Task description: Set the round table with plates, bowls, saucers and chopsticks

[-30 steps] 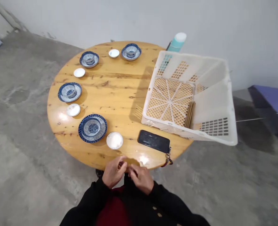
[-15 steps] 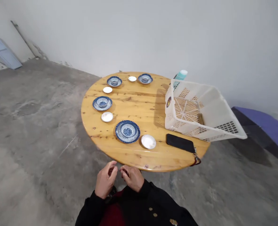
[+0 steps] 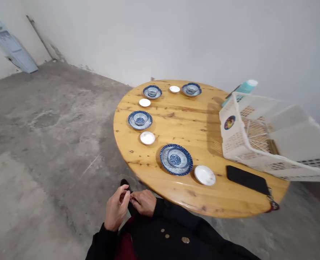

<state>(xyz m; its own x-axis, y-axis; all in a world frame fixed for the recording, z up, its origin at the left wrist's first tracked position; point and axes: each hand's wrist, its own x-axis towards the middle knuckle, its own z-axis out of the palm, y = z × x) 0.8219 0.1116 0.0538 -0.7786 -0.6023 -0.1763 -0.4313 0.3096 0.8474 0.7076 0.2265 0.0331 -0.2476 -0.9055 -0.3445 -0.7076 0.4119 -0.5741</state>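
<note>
A bare concrete floor point(image 3: 40, 151) and a white wall point(image 3: 149, 36) frame a round pine bench point(image 3: 192, 126) in this head-worn view. A white plastic crate point(image 3: 230, 141) sits at the bench's right side, with a teal-capped bottle point(image 3: 246, 86) behind it and a black phone point(image 3: 246, 178) lying near the edge. Four blue-patterned saucers, each carrying a bowl, alternate with small white dishes across the wood. Closest to the person, a blue-rimmed saucer point(image 3: 163, 159) holds a matching bowl point(image 3: 175, 157), a white dish point(image 3: 204, 175) just beside it. The glazed ceramic looks light, fragile and probably slick, and appears best taken by the rim. Off the bench's near edge, before a black jacket point(image 3: 176, 234), the left hand point(image 3: 116, 207) and right hand point(image 3: 144, 203) meet, fingers point(image 3: 124, 195) curled close together. Whether the grip of either closes on something small cannot be told.
</note>
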